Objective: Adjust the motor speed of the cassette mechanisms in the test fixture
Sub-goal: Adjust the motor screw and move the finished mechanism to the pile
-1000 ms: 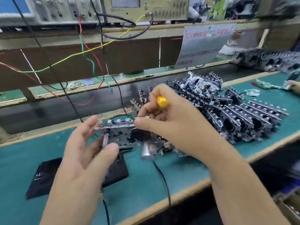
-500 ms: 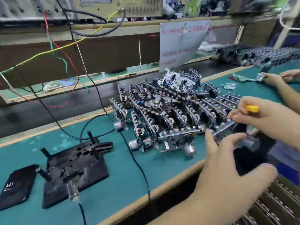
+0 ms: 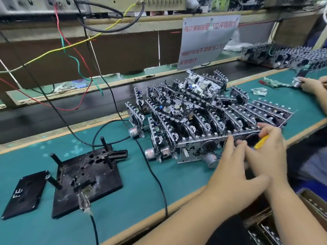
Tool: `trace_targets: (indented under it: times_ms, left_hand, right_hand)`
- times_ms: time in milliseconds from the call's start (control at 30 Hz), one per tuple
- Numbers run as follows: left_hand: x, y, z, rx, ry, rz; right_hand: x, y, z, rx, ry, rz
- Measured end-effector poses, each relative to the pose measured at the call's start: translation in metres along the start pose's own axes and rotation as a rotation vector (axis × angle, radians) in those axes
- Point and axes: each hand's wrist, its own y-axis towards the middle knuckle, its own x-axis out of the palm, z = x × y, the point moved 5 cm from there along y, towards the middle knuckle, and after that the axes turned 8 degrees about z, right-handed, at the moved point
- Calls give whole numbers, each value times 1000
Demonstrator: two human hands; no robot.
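With my left hand resting flat-fingered on the front cassette mechanism and my right hand gripping the yellow screwdriver, I should seat it squarely against the pile before reaching for the empty test fixture.

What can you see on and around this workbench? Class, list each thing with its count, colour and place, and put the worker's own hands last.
test fixture: one, black, near left of the green mat, nothing loaded.
black plate: one, marked FE, left of the fixture.
cassette mechanisms: a large pile, silver and black, centre right.
second pile: silver and black, far right.
wires: red, green, yellow, black, hanging upper left.
sign: one, white, red lettering, behind the pile.
yellow screwdriver: one, in the right hand.
another person's hand: far right edge.
left hand: touching the nearest mechanism.
right hand: gripping the screwdriver.
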Motion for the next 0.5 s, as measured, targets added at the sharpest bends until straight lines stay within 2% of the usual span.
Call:
trace_targets:
  times_ms: [100,200,300,367,433,500]
  left_hand:
    - [-26,-23,2,25,-148,14]
    - [-76,-55,-3,34,-289,164]
    - [-142,-95,-12,60,-306,395]
    - [-188,-126,-23,58,-318,585]
    - [-230,-159,-41,37,-315,780]
    - [-267,-192,-59,-7,-235,946]
  right_hand:
    - [-9,-15,-40,-146,44,70]
    - [3,-39,-98,-302,181,-20]
    - [27,-75,-157,-303,454,-253]
    - [48,-103,-192,-255,642,-481]
    - [66,-131,-223,-266,727,-689]
    - [82,-153,-245,-302,729,-804]
